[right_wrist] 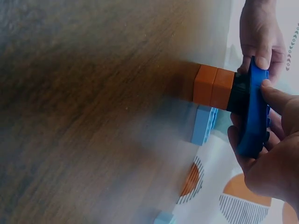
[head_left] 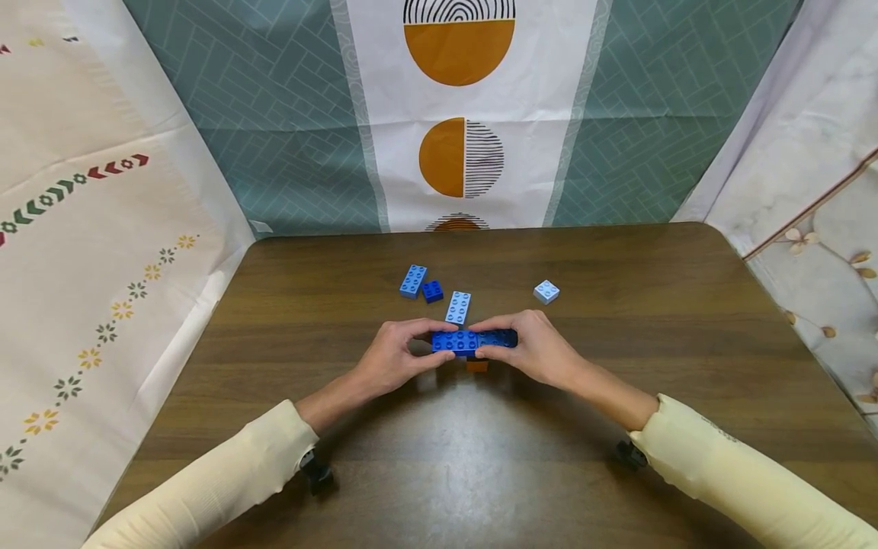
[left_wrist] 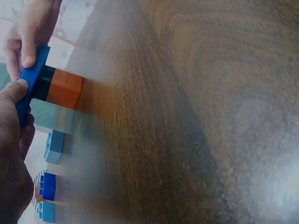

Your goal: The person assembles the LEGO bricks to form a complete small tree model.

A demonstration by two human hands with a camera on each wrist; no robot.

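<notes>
Head view: four loose bricks [head_left: 458,307]; left grip [head_left: 392,354] and right grip [head_left: 543,351] pinch one blue bar [head_left: 453,342]. Right wrist view: one dark block [right_wrist: 239,91], two orange blocks [right_wrist: 213,87] beneath.

From where I sit, the head view comes through well lit and fairly crisp, with pale glare on the table [head_left: 274,320] toward six o'clock and soft shadows below the left hand [head_left: 396,351] and right hand [head_left: 543,349]. My left wrist feed is duller and hazy, its wood grain smeared, a white hotspot burning at four o'clock. My right wrist feed is dim too, darkest around ten o'clock and softly blurred.
</notes>
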